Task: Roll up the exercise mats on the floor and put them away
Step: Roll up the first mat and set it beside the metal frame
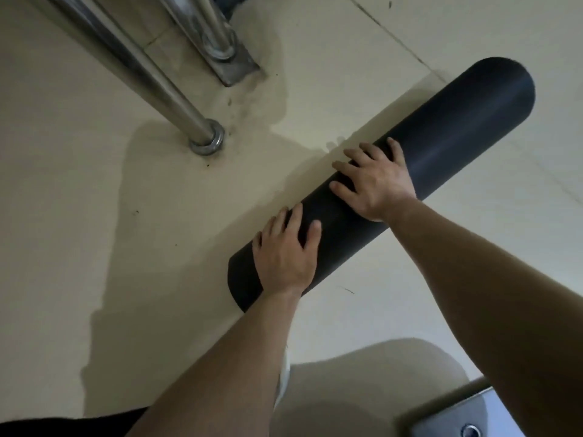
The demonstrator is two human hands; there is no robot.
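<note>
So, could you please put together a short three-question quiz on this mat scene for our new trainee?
1. True or false: the dark mat lies flat and unrolled.
2. How many hands rest on it?
3. What stands beyond the mat: A) metal poles, B) a chair, C) a ball?

Key:
1. False, it is rolled up.
2. Two: left hand and right hand, palms down.
3. A, metal poles fixed to the floor.

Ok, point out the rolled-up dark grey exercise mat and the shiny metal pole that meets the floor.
Rolled-up dark grey exercise mat (467,121): head view, bare upper stretch of the roll.
Shiny metal pole (157,80): head view, mid-shaft above its floor flange.
</note>
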